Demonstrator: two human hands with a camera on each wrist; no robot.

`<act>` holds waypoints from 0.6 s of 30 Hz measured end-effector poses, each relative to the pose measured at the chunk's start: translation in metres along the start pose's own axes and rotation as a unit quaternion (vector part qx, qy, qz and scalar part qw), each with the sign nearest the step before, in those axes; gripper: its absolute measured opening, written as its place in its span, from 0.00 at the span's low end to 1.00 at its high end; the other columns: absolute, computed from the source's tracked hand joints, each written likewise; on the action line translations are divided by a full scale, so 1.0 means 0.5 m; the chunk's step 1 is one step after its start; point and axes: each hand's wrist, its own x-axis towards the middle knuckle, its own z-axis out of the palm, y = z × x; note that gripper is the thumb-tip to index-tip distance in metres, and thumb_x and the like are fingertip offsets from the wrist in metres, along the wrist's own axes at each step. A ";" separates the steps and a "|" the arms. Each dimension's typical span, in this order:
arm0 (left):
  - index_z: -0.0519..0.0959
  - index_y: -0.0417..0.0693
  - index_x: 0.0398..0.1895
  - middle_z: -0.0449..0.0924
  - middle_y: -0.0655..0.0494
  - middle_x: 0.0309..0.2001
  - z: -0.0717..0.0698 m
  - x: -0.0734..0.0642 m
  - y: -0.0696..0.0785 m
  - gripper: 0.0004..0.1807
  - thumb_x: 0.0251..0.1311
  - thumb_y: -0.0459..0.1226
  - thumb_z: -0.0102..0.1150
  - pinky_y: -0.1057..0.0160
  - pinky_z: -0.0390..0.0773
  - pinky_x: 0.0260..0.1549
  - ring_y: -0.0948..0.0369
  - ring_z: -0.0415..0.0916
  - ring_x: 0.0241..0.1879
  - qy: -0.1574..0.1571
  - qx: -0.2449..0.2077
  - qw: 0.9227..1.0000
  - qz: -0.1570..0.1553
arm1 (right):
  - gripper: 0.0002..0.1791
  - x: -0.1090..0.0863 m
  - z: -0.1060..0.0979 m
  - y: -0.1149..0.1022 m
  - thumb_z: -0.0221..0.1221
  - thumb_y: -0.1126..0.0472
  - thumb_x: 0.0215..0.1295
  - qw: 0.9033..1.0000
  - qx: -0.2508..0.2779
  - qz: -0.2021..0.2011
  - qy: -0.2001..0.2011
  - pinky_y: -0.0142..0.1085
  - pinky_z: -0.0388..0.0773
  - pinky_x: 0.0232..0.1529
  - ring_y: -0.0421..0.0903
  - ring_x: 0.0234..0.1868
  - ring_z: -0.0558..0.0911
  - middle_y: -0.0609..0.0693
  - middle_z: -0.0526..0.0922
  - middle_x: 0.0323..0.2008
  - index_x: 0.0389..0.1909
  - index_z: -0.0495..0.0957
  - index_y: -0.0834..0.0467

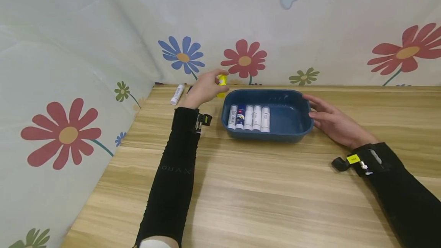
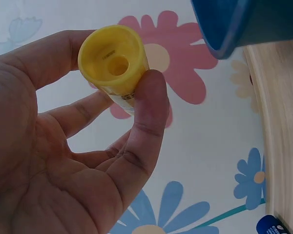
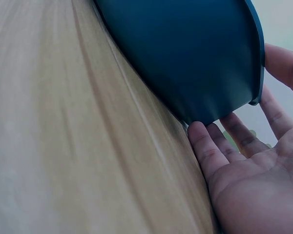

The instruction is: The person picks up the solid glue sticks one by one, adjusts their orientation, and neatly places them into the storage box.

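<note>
My left hand (image 1: 205, 87) pinches a yellow glue stick (image 2: 112, 58) between thumb and fingers, raised near the left end of a dark blue plastic bin (image 1: 262, 136). The stick's hollow round base faces the camera in the left wrist view. Inside the bin, a row of white glue sticks (image 1: 257, 118) stands side by side at the left, with one blue glue stick (image 1: 240, 117) among them. My right hand (image 1: 332, 121) rests with extended fingers against the bin's right end, its fingertips (image 3: 198, 131) at the outer wall near the table.
A white glue stick (image 1: 177, 94) lies on the wooden table (image 1: 262, 190) at the back left. Beside it a blue glue stick (image 2: 273, 225) is mostly hidden behind my left hand in the head view. A flower-print sheet (image 1: 296, 41) hangs along the table's back and left edges.
</note>
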 end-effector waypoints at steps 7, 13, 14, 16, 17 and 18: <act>0.67 0.55 0.70 0.75 0.47 0.51 0.012 0.000 0.025 0.31 0.64 0.44 0.61 0.60 0.81 0.45 0.53 0.73 0.46 -0.027 0.001 1.000 0.009 | 0.33 -0.004 -0.001 -0.001 0.42 0.66 0.76 1.000 -0.003 -0.005 0.002 0.27 0.65 0.59 0.44 0.76 0.44 0.53 0.28 0.79 0.78 0.47 0.47; 0.67 0.55 0.69 0.76 0.46 0.53 0.019 0.004 0.039 0.30 0.64 0.44 0.62 0.58 0.81 0.47 0.53 0.74 0.46 -0.018 -0.012 1.000 0.004 | 0.33 -0.003 -0.005 0.002 0.43 0.66 0.77 1.000 0.001 -0.007 0.002 0.26 0.66 0.59 0.43 0.75 0.47 0.54 0.29 0.79 0.78 0.47 0.47; 0.67 0.54 0.68 0.76 0.46 0.54 0.022 0.005 0.044 0.30 0.63 0.43 0.62 0.58 0.81 0.47 0.53 0.75 0.47 -0.019 -0.016 1.000 0.005 | 0.33 -0.003 -0.006 0.002 0.43 0.66 0.77 1.000 0.001 -0.007 0.001 0.26 0.66 0.60 0.43 0.75 0.47 0.54 0.29 0.79 0.78 0.47 0.47; 0.68 0.53 0.67 0.76 0.46 0.55 0.030 0.008 0.053 0.29 0.63 0.43 0.63 0.58 0.80 0.49 0.53 0.75 0.48 -0.025 -0.021 0.999 0.015 | 0.33 -0.003 -0.007 0.002 0.42 0.66 0.77 1.000 0.003 -0.008 -0.001 0.26 0.67 0.60 0.42 0.75 0.48 0.54 0.29 0.79 0.78 0.46 0.48; 0.68 0.52 0.67 0.76 0.45 0.55 0.036 0.010 0.058 0.29 0.63 0.43 0.63 0.58 0.80 0.49 0.52 0.74 0.49 -0.029 -0.022 0.999 0.021 | 0.33 -0.003 -0.007 0.001 0.42 0.66 0.77 1.000 0.002 -0.009 -0.002 0.26 0.67 0.60 0.43 0.75 0.49 0.54 0.29 0.79 0.78 0.46 0.48; 0.69 0.52 0.66 0.76 0.46 0.55 0.042 0.011 0.064 0.29 0.63 0.44 0.63 0.58 0.80 0.50 0.53 0.74 0.49 -0.034 -0.019 0.999 0.028 | 0.33 -0.003 -0.006 0.001 0.42 0.66 0.77 1.000 0.000 -0.009 -0.004 0.26 0.67 0.60 0.42 0.74 0.50 0.54 0.30 0.79 0.78 0.46 0.48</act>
